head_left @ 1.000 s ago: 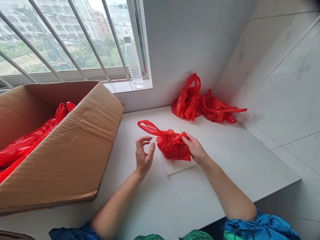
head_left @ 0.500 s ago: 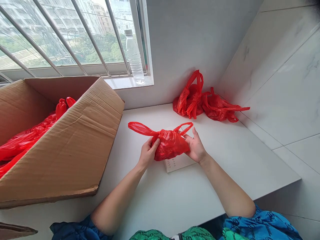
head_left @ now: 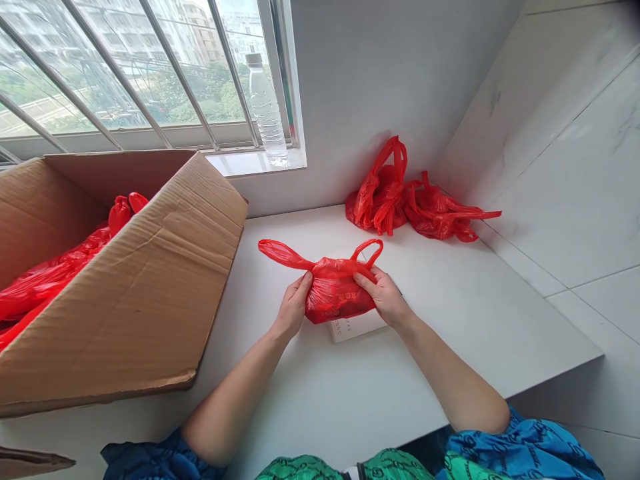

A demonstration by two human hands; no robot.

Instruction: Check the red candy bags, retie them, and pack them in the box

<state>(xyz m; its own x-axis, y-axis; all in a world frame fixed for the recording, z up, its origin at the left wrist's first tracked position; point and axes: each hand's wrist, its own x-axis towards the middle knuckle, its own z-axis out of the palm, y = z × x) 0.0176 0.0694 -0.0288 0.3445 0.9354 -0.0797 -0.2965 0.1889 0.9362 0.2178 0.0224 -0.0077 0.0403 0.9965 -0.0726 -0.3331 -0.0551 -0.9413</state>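
A red plastic bag [head_left: 335, 293] with its two handle loops sticking up hangs between my hands, over the white table [head_left: 300, 413]. My left hand [head_left: 294, 303] pinches its left side, thumb in front. On the right side my right hand [head_left: 387, 297] grips it, thumb across the front and fingers behind. Something fills the bag, with faint printing showing through; I cannot make out what it is. Partly hidden under the bag, a pale box or book [head_left: 356, 327] with small dark print lies on the table.
To the left stands an open cardboard box [head_left: 135, 300] with red plastic bags [head_left: 60, 273] inside. Against the back wall sit two more knotted red bags [head_left: 377, 200]. A clear water bottle [head_left: 270, 117] stands on the sill by the barred window [head_left: 130, 73].
My right hand has closed on the bag's right side, its thumb now over the front. The bag is pulled wider and flatter, and its right handle loop stands more upright.
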